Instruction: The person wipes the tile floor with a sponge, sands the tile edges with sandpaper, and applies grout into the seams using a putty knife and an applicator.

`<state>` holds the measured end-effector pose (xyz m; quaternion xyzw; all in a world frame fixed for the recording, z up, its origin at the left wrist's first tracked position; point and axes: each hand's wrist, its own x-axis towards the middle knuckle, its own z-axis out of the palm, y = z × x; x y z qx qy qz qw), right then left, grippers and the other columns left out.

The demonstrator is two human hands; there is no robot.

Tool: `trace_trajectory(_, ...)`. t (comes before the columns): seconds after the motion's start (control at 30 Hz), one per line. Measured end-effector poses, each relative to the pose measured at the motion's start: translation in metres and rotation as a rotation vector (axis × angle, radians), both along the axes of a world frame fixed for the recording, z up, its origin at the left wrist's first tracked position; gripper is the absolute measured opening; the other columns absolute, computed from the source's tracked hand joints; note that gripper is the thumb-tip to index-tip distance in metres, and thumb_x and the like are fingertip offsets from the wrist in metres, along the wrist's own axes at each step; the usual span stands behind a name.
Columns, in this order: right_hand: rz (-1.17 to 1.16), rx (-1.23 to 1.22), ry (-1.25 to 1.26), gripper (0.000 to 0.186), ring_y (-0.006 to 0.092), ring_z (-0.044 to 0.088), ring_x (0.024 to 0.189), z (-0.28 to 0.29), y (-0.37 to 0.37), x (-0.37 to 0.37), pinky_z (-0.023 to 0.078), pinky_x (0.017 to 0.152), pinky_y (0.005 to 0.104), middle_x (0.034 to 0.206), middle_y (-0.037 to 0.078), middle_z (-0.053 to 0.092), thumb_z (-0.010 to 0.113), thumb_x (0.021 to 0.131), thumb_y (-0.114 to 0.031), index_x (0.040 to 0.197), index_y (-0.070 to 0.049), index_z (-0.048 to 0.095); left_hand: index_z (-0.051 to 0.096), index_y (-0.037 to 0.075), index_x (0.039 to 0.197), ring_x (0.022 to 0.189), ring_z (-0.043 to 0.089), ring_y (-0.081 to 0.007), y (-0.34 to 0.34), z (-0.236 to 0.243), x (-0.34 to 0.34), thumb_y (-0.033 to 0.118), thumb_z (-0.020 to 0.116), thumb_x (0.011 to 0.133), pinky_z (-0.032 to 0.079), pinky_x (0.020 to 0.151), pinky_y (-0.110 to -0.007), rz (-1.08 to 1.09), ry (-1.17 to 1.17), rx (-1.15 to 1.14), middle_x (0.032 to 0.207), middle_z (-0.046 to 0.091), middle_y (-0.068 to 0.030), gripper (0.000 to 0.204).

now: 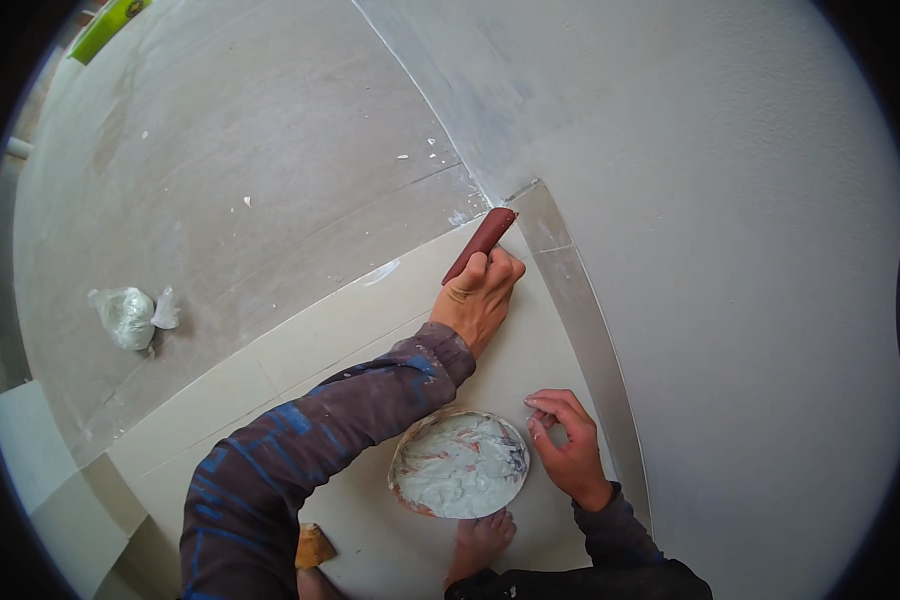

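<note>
Bar (482,245), red-brown and possibly a scraper, held in the left hand (478,305) near the upper centre of the frame (head view). The left hand is closed round the bar's lower right side, with the thumb pressed near its middle; the other fingers are partly hidden, so their full wrap cannot be told. The decisive relation appears to be that of bar to corner: the bar's long axis slants from lower left to upper right, and its upper end points to the spot where the grey floor (270,130), the pale floor strip (355,330) and the skirting (555,245) meet, below the wall (760,280). Whether that end touches the skirting cannot be told. Relative to the grip, the bar lies just above and to the left of the knuckles; the left hand is the nearer, the right hand (572,455) being well apart at lower right. The right hand is loosely curled, a gap showing between thumb and fingers, with nothing visible in it. Just left of it sits a round dish (410,508) of whitish paste (465,465), above a bare foot (482,548). A knotted plastic bag (127,318) lies at left.
</note>
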<state>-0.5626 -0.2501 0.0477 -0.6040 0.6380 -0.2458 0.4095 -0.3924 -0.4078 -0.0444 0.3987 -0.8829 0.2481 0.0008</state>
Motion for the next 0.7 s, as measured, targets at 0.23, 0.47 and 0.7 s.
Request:
trace_trajectory(0.23, -0.031, -0.023, 0.019, 0.026, 0.0168, 0.066, 0.089, 0.002, 0.001, -0.003, 0.053, 0.078, 0.0286, 0.113, 0.012, 0.067, 0.067, 0.09, 0.008, 0.115, 0.001, 0.07, 0.064, 0.013, 0.134, 0.128, 0.045, -0.0207, 0.038, 0.033, 0.064, 0.017, 0.061, 0.088, 0.027, 0.108, -0.043, 0.044, 0.263, 0.204, 0.123, 0.051, -0.0034, 0.046)
trace_trajectory(0.47, 0.049, -0.101, 0.074, 0.015, 0.0191, 0.064, 0.084, -0.003, 0.003, -0.018, 0.052, 0.077, 0.0302, 0.096, 0.011, 0.07, 0.069, 0.087, 0.008, 0.099, 0.0, 0.072, 0.061, 0.016, 0.142, 0.125, 0.046, -0.0225, 0.105, 0.108, 0.204, 0.008, 0.064, 0.083, 0.026, 0.107, -0.046, 0.177, 0.177, 0.519, 0.127, 0.052, -0.0046, 0.06)
trace_trajectory(0.7, -0.019, -0.093, 0.083, 0.014, 0.0178, 0.063, 0.083, 0.015, -0.019, 0.02, 0.05, 0.073, 0.0299, 0.1, 0.01, 0.07, 0.073, 0.088, 0.003, 0.101, -0.001, 0.073, 0.063, 0.01, 0.131, 0.121, 0.054, -0.0315, 0.223, 0.174, 0.35, 0.012, 0.062, 0.088, 0.037, 0.102, -0.052, 0.69, -0.02, 0.895, 0.124, 0.06, -0.0125, 0.043)
